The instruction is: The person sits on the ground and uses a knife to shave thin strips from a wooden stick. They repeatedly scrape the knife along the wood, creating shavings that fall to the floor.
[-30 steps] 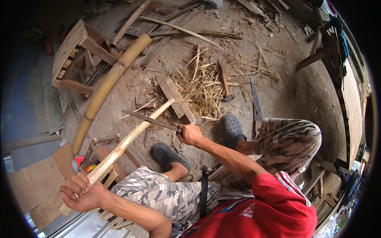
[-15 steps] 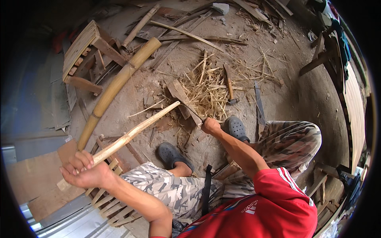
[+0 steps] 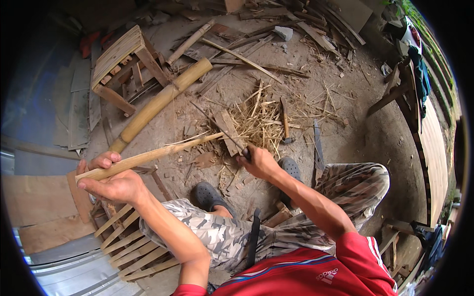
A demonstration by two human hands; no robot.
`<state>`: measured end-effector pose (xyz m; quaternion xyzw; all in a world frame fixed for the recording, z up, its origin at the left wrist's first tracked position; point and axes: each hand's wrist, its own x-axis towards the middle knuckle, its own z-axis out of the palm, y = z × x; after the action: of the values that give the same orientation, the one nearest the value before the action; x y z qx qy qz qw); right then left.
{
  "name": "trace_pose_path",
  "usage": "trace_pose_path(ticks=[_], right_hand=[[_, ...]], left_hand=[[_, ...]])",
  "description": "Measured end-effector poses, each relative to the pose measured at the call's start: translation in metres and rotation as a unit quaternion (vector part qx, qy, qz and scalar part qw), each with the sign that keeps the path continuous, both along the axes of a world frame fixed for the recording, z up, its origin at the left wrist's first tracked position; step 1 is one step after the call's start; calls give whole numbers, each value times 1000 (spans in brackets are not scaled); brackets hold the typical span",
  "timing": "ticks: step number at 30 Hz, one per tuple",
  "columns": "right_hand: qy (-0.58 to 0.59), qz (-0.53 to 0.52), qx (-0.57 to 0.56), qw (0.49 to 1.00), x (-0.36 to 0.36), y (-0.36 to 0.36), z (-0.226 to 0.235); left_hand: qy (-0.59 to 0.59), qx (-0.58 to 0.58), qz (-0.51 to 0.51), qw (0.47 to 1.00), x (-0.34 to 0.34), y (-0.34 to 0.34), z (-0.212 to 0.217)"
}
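Observation:
My left hand [image 3: 111, 182] is closed, palm up, round the near end of a long pale bamboo strip [image 3: 158, 154]. The strip slants up to the right, and its far end lies by a flat wooden block [image 3: 225, 123] on the ground. A thin sliver stands off its upper edge. In my right hand [image 3: 259, 162], the dark handle of a long thin knife [image 3: 210, 117] is gripped. Its blade points up and left, crossing by the strip's far end; whether the edge touches the strip I cannot tell.
Beyond the block lies a heap of shavings [image 3: 259, 116], with a hammer [image 3: 285, 121] and a handsaw [image 3: 318, 145] to its right. A thick bamboo pole [image 3: 163, 103] lies left, beside a small slatted wooden stool [image 3: 118, 52]. Scrap planks [image 3: 261, 64] are strewn at the back.
The strip has turned to lie flatter, showing a smoother yellowish face. The knife blade has swung into plain view, pointing up-left. My view has shifted slightly.

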<state>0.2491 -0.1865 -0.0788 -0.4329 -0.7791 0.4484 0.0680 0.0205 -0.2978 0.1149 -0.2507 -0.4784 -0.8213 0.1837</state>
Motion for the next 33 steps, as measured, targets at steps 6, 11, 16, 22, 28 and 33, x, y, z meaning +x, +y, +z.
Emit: trace_pose_path(ticks=[6,11,16,22,28,33], right_hand=[[175,39,-35,983,-18,-92,87],[192,33,-27,980,-32,-106,85],[211,23,-58,975,-31,-103,79],[193,49,-41,979,-34,-105,85],[190,27,-29,981,-36,-106,84],[151,42,-7,988,-30,-109,91]], left_hand=[[29,30,-131,990,5,0,-1],[56,29,-167,984,9,-9,-11],[52,32,-152,987,20,-13,-13],[39,31,-128,991,25,-18,-15],[61,26,-141,988,24,-24,-17],[59,29,-134,989,22,-24,-18]])
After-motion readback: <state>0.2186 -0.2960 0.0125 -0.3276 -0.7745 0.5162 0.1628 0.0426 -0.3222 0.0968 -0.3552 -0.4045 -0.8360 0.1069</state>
